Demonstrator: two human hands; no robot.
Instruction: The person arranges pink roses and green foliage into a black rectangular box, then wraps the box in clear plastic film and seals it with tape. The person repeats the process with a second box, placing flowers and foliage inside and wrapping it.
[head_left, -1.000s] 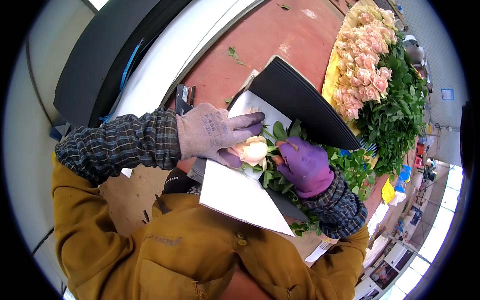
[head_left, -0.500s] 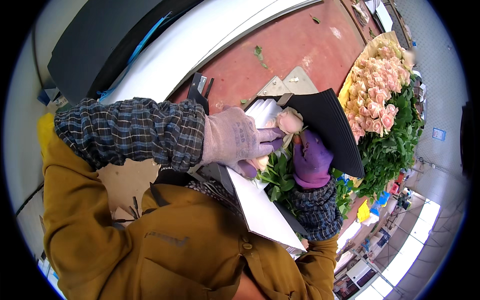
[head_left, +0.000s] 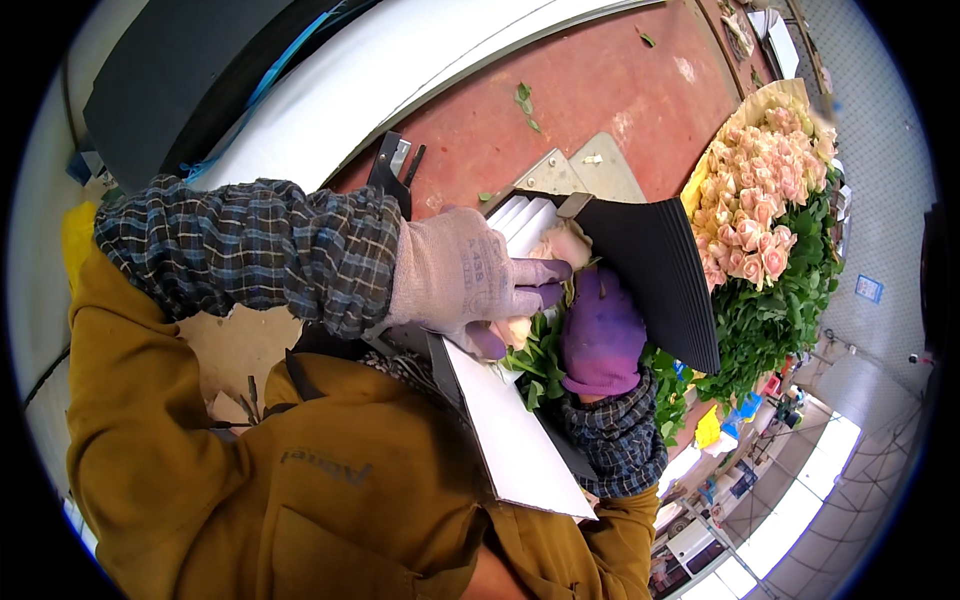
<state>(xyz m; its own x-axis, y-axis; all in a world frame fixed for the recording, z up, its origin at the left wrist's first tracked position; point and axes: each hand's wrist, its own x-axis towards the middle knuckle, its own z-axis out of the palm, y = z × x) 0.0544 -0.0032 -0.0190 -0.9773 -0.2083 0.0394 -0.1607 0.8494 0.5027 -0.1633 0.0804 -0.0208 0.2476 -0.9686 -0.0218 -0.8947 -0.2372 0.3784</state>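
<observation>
My left hand point(head_left: 475, 275), in a pale knit glove with purple-coated fingers, lies over a bunch of roses, its thumb and fingers spread apart. A pale pink rose point(head_left: 562, 244) shows just beyond its fingertips, and another rose bloom point(head_left: 514, 330) peeks out beside its thumb. My right hand point(head_left: 605, 325), in a purple glove, is closed at the stem of the upper rose; its fingertips are mostly hidden. Green leaves point(head_left: 540, 365) stick out between the hands. The roses lie in a holder with a black ribbed flap point(head_left: 665, 270) and white pleated card point(head_left: 525, 222).
A white board point(head_left: 515, 430) juts toward my body. At the right stands a large bunch of peach roses point(head_left: 750, 200) in yellow wrap. Beyond my hands, the red tabletop point(head_left: 590, 90) carries metal plates point(head_left: 610, 165), a black clamp-like tool point(head_left: 395, 170) and loose leaves point(head_left: 527, 105).
My right hand has shifted left, closer to my left hand. The upper rose has moved left with it, now partly behind my left fingers. The whole view has swung slightly.
</observation>
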